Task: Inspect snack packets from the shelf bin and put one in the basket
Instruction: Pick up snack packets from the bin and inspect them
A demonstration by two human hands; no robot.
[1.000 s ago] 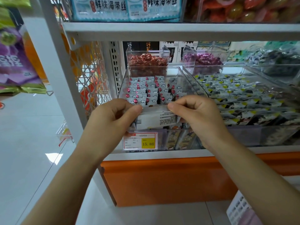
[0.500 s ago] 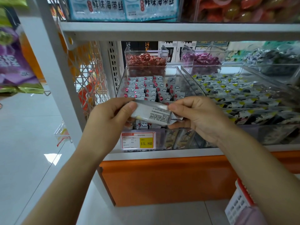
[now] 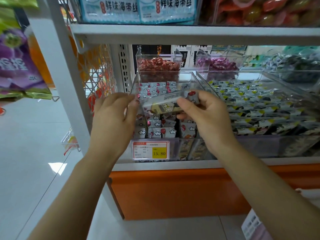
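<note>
Head view: the right hand (image 3: 206,115) alone grips the snack packet (image 3: 162,106), thumb on its near face and fingers curled under its right end. Half a second ago both hands pinched it by its ends; now the left hand (image 3: 112,116) has let go and hovers just beside the packet's left end, fingers loose and slightly spread, holding nothing. The packet has also turned: earlier its pale printed back faced the camera, and now a face with a darker picture shows, tilted up to the right. It is blurred, so the print cannot be read.

It is held above the front half of the clear shelf bin (image 3: 190,74), which is filled with like packets bearing red and white marks. A price tag (image 3: 150,150) reading 15.80 sits on the bin's front wall. To the right lies a neighbouring bin (image 3: 259,101) of yellow-marked packets; behind stand tubs of red sweets (image 3: 158,66) and purple sweets (image 3: 223,64). Low at the right, a corner of the basket (image 3: 251,224) shows.
</note>
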